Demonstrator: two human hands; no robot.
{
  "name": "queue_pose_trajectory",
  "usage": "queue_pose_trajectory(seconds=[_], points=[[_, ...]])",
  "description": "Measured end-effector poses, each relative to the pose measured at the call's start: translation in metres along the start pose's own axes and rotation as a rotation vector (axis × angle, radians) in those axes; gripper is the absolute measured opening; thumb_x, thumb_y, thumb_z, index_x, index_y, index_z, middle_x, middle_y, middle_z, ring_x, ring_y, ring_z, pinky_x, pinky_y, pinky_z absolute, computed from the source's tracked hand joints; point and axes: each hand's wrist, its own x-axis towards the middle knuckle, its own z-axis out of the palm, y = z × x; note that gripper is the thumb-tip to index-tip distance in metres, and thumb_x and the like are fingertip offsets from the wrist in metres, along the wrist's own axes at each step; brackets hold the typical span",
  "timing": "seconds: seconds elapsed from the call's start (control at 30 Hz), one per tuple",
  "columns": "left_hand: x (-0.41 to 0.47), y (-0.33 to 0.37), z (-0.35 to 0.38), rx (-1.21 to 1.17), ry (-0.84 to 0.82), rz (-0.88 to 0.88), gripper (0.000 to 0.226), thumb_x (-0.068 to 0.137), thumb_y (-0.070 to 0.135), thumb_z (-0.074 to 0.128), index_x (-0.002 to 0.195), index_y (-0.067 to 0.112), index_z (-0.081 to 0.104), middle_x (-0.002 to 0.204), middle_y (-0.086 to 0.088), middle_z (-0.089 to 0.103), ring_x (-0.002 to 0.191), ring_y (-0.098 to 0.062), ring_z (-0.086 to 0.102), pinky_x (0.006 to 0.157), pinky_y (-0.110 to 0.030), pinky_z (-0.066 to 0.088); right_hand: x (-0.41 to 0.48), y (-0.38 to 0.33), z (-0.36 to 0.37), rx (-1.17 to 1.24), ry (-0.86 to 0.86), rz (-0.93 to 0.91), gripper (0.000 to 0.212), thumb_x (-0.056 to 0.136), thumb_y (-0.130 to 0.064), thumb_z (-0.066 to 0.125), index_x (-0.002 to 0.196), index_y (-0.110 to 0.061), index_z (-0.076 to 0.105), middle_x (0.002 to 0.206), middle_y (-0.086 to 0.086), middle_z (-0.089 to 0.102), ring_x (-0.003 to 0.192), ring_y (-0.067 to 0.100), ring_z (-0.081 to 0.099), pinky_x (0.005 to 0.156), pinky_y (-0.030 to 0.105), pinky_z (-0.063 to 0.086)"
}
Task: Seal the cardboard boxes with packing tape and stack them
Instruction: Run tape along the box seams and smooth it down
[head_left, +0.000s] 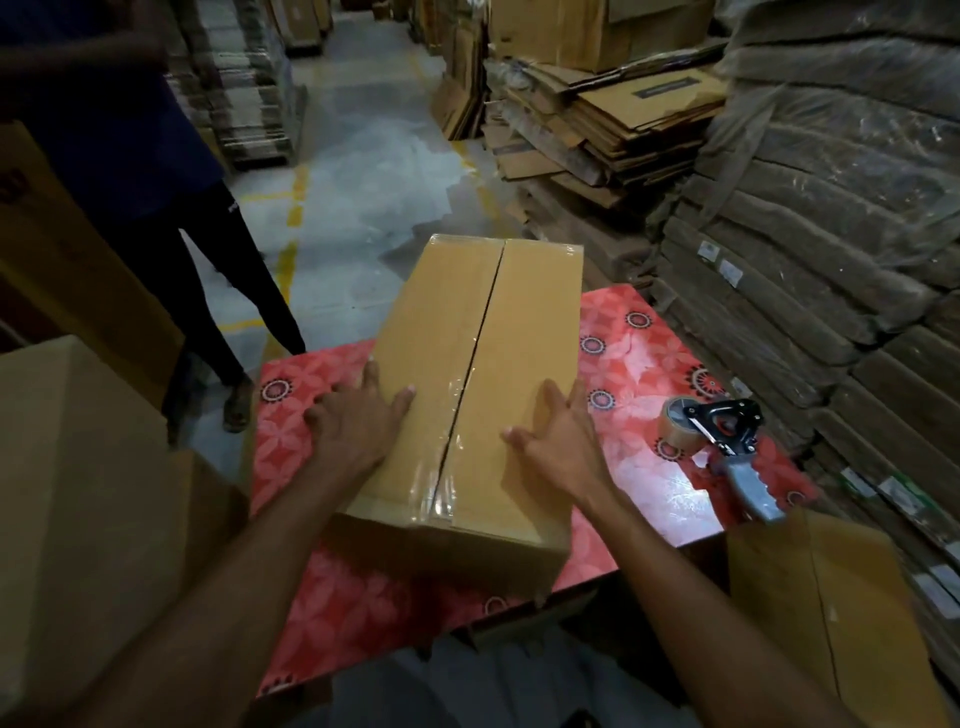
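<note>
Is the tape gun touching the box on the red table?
Apart. The head view shows red tabletop between the tape gun and the box; the gun lies off to the box's right.

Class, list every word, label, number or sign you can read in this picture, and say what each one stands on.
No text can be read.
Dark printed panel on the flattened cartons: blurred.
White labels on the wrapped bundles: too small.
White mark on the bystander's trousers: too small.
</note>
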Motion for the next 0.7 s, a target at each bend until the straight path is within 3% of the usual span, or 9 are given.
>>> queue_pose_trajectory(seconds=[0.1,0.17,0.23,0.3,0.37,0.43,0.5,0.57,0.7], points=[[-0.032,0.028,-0.007,0.046,0.005,0.008,0.081,0.102,0.061,0.02,0.156,0.001,0.018,0.144,-0.027,0.047,0.121,-0.042,0.055,0.096,-0.05,0.044,0.016,0.014,-0.031,-0.041,-0.081,-0.031,0.088,0.083,-0.039,0.079,0.155,-0.019,0.033,0.165,0.012,0.012,0.146,0.036,0.029,0.118,0.049,0.034],[-0.053,0.045,-0.012,0.079,-0.028,0.123,0.076,0.104,0.054,0.025,0.146,-0.008,0.036,0.145,-0.028,0.047,0.123,-0.042,0.055,0.099,-0.048,0.047,0.029,0.024,-0.056,-0.225,-0.077,-0.095,0.069,0.087,-0.037,0.074,0.147,-0.018,0.047,0.158,0.013,0.03,0.142,0.037,0.036,0.115,0.048,0.035],[-0.064,0.061,-0.019,0.097,-0.023,0.219,0.061,0.102,0.05,0.036,0.127,-0.001,0.059,0.134,-0.025,0.057,0.118,-0.041,0.059,0.095,-0.042,0.048,0.024,0.022,-0.065,-0.46,0.003,-0.14,0.041,0.095,-0.039,0.057,0.131,-0.019,0.061,0.149,0.012,0.045,0.137,0.038,0.041,0.112,0.049,0.036],[-0.061,0.074,-0.032,0.086,0.036,0.238,0.043,0.098,0.042,0.045,0.108,0.007,0.068,0.117,-0.02,0.066,0.107,-0.038,0.063,0.084,-0.038,0.049,0.005,0.009,-0.051,-0.491,0.093,-0.225,0.047,0.091,-0.044,0.034,0.108,-0.018,0.069,0.126,0.01,0.062,0.121,0.036,0.055,0.1,0.047,0.042],[-0.041,0.075,-0.029,0.048,0.12,0.308,0.042,0.096,0.04,0.041,0.105,0.009,0.067,0.113,-0.02,0.065,0.105,-0.038,0.062,0.083,-0.04,0.048,-0.021,-0.005,-0.022,-0.488,0.105,-0.322,0.057,0.086,-0.058,0.027,0.101,-0.021,0.067,0.111,0.005,0.067,0.111,0.032,0.06,0.094,0.045,0.041],[-0.018,0.067,-0.018,0.061,0.046,0.459,0.059,0.097,0.05,0.023,0.13,0.011,0.053,0.14,-0.019,0.051,0.127,-0.035,0.048,0.101,-0.047,0.044,-0.047,-0.012,0.009,-0.583,0.024,-0.348,0.087,0.08,-0.086,0.02,0.126,-0.022,0.057,0.138,0.005,0.055,0.133,0.034,0.045,0.108,0.05,0.031],[-0.005,0.061,-0.006,0.056,-0.081,0.529,0.065,0.103,0.051,0.015,0.155,0.014,0.024,0.164,-0.011,0.019,0.149,-0.031,0.021,0.117,-0.054,0.025,-0.06,-0.015,0.022,-0.611,-0.063,-0.287,0.116,0.068,-0.099,0.01,0.152,-0.021,0.033,0.163,0.009,0.025,0.151,0.04,0.014,0.119,0.058,0.009],[-0.003,0.062,0.002,0.089,-0.109,0.523,0.064,0.106,0.048,0.016,0.16,0.016,0.007,0.168,-0.005,0.004,0.154,-0.029,0.007,0.12,-0.054,0.015,-0.058,-0.011,0.021,-0.592,-0.104,-0.281,0.121,0.067,-0.1,0.022,0.158,-0.021,0.017,0.168,0.01,0.008,0.154,0.039,-0.003,0.121,0.06,-0.002],[-0.012,0.072,0.001,0.128,-0.099,0.452,0.067,0.105,0.05,0.016,0.16,0.012,0.006,0.167,-0.008,0.005,0.152,-0.035,0.009,0.117,-0.059,0.017,-0.06,-0.01,0.015,-0.599,-0.208,-0.27,0.137,0.057,-0.104,0.031,0.161,-0.021,0.0,0.168,0.011,-0.011,0.152,0.038,-0.019,0.118,0.061,-0.015]])
